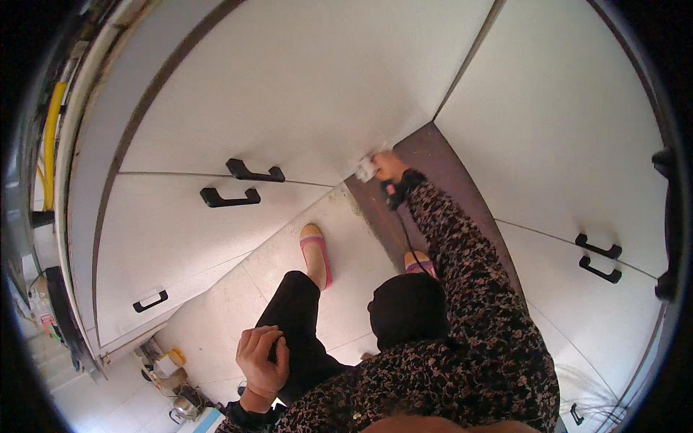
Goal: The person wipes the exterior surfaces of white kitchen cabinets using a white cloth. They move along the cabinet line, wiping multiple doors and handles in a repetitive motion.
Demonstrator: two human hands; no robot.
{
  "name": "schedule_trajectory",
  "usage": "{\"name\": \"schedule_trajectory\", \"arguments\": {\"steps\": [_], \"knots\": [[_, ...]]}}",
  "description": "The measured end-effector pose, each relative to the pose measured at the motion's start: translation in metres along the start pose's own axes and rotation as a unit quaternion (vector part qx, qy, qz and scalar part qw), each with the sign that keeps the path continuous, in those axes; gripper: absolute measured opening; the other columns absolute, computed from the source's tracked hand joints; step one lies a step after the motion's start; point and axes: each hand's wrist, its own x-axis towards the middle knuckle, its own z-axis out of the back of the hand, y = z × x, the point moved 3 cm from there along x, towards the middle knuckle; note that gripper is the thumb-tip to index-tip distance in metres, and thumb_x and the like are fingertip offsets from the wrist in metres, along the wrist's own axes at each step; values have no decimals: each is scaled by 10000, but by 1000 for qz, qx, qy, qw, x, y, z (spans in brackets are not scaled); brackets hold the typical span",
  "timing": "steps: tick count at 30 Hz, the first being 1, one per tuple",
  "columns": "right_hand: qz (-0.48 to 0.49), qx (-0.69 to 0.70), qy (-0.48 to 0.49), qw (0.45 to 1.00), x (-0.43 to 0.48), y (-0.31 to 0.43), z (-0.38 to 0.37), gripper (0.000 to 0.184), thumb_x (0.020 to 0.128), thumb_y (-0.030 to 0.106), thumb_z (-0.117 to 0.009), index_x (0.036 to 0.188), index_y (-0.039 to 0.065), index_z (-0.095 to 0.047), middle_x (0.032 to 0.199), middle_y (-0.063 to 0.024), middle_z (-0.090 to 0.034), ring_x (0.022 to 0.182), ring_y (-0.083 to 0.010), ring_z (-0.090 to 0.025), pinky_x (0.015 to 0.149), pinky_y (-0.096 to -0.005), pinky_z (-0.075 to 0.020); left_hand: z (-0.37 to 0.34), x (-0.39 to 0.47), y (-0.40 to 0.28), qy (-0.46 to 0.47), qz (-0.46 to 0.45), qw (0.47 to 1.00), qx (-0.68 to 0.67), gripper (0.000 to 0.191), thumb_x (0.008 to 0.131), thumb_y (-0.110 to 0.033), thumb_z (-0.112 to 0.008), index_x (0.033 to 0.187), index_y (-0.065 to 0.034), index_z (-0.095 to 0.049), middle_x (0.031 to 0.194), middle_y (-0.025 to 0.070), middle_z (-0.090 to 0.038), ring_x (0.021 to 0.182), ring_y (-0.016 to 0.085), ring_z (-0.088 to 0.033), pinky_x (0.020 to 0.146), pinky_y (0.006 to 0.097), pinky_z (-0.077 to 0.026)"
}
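Observation:
My right hand [389, 165], blurred, grips a crumpled white cloth [366, 169] low against a white cabinet door [303, 86], close to the door's bottom edge. A dark device [391, 195] with a cord sits at the right wrist. Beneath that arm runs a reddish-brown floor strip [373, 216]. My left hand [262, 354] rests on my left leg in black trousers [295, 314]. Its fingers are loosely curled and hold nothing.
White cabinets meet in a corner, with black handles [254, 172] on the left and more handles [598, 246] on the right. My feet in pink shoes [326, 265] stand near the pale tiled floor [346, 303]. A metal kettle [187, 407] and containers [169, 363] are at lower left.

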Motion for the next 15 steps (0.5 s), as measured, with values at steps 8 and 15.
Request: {"name": "schedule_trajectory", "arguments": {"steps": [8, 15], "knots": [[-68, -87, -75, 991, 3, 27, 138, 208, 669, 174, -729, 801, 17, -699, 770, -209, -673, 773, -461, -660, 720, -529, -529, -7, 0, -5, -22, -27, 999, -28, 93, 800, -21, -718, 891, -35, -701, 934, 113, -725, 860, 329, -663, 755, 415, -545], [-177, 198, -545, 796, 2, 147, 335, 471, 852, -68, -602, 1317, 5, -601, 1252, -226, -659, 1149, -388, -631, 985, -436, -509, -12, -2, -13, -49, -72, 996, -23, 73, 808, -40, -732, 868, -48, -690, 880, 110, -701, 817, 336, -644, 727, 428, -531]]}}
